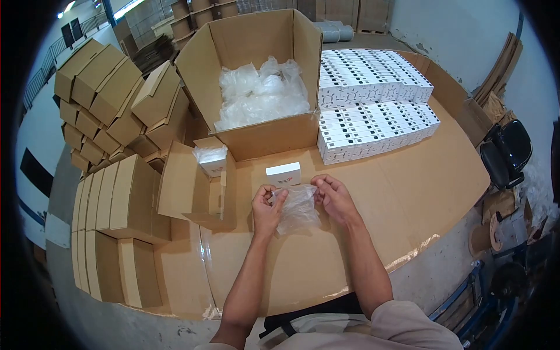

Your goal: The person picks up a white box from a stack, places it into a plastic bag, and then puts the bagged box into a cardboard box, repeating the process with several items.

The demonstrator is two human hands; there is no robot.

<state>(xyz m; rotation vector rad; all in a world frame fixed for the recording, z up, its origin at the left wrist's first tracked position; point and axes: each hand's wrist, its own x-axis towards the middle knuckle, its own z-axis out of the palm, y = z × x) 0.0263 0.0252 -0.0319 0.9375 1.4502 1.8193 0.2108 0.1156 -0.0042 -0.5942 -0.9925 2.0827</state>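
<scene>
A clear plastic bag (296, 211) hangs between my two hands. My left hand (269, 207) pinches its upper left corner, and my right hand (332, 195) pinches the upper right corner. Just beyond the bag, a small white box (283, 174) with a printed logo stands on the cardboard-covered table (361, 233). To the left is an open brown carton (179, 182); inside it, at the back, sits a white box wrapped in clear plastic (211, 161).
A large open carton (268, 135) at the back holds crumpled clear bags (265, 93). Rows of white boxes (376, 131) stand at the back right. Closed brown cartons (131, 198) and a pile of cartons (105, 87) fill the left. A black chair (507, 151) is at the right.
</scene>
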